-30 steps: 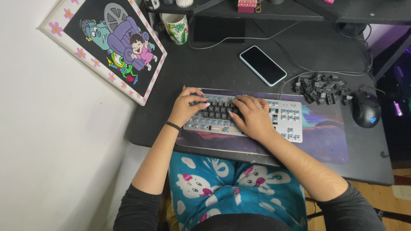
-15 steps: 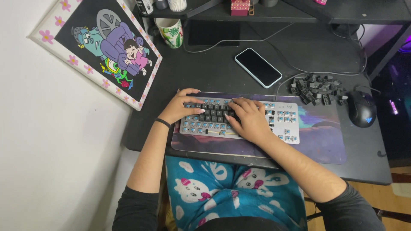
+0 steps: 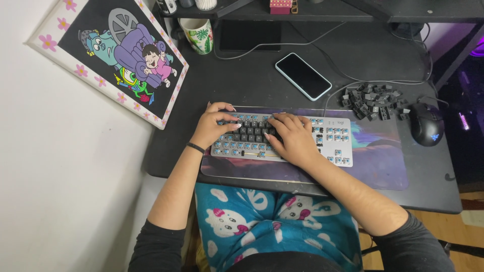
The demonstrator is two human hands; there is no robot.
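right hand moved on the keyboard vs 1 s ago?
No. The right hand sits over the same middle stretch of the keyboard, fingers on the dark keycaps as before; only the camera shifted.
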